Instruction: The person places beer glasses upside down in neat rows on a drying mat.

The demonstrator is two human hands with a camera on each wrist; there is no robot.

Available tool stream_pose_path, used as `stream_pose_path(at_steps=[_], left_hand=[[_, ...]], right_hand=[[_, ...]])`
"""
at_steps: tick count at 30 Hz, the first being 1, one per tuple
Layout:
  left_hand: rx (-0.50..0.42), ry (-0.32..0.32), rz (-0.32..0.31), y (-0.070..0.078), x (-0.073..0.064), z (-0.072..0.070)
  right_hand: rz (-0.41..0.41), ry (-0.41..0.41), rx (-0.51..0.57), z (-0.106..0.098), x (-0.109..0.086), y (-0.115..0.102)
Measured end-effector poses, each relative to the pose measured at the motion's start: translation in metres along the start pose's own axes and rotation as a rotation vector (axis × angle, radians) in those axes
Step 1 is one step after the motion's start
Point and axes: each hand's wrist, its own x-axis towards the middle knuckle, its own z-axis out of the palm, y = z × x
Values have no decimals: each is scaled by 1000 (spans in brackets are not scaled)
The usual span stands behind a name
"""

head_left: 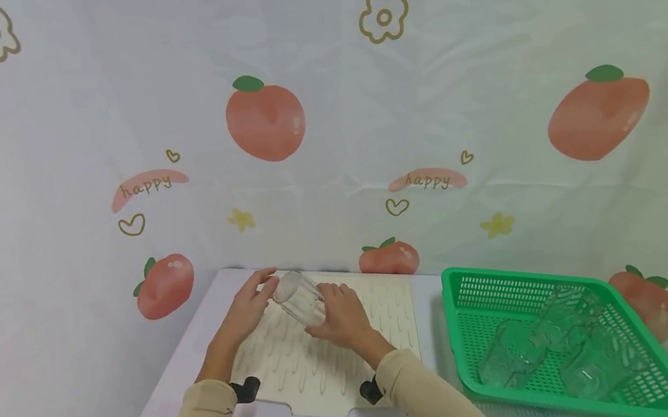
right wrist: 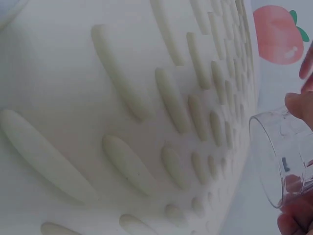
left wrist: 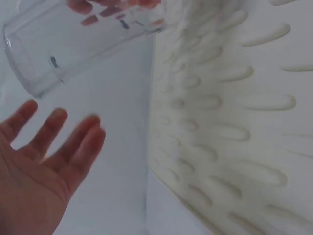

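Note:
A clear drinking glass (head_left: 300, 299) is held tilted over a cream drying mat (head_left: 305, 374) covered with raised oblong ridges. My right hand (head_left: 344, 314) grips the glass by its side near the lower end. In the left wrist view, fingers of the gripping hand show through the glass (left wrist: 83, 44). My left hand (head_left: 250, 305) is close by the glass's upper left end. There its fingers (left wrist: 80, 142) are spread and relaxed, with a gap between them and the glass. The right wrist view catches the round rim of the glass (right wrist: 279, 161) beside a thumb.
A green perforated plastic basket (head_left: 463, 360) stands right of the mat, with several clear glass mugs (head_left: 511, 354) lying in it. Behind the table hangs a white cloth (head_left: 333, 201) printed with red fruit. Black wrist mounts (head_left: 246, 389) project over the mat's near side.

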Motion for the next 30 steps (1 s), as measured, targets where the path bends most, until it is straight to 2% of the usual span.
stream_pose_path(at_steps=[2,5,8,12,16,19,22,30], left_hand=[[37,41,-31,-8,0,-2],[90,68,-102,-22,-1,-2],[144,63,-176,-36,-4,1],[288,63,-240,-51,-11,5],[389,38,-292,-60,-21,6],[414,-15,-319,-67,-27,9],[396,-56,-331,-75,-30,13],[355,-46,-316,-85,-31,13]], right_hand=[[13,-2,19,1,0,1],[40,-11,68,1,1,2],[70,-18,101,3,2,4],[106,-27,158,9,5,6],[163,-63,282,17,7,4],[219,-84,367,23,7,3],[262,-87,422,27,9,1],[339,-89,530,38,22,-8]])
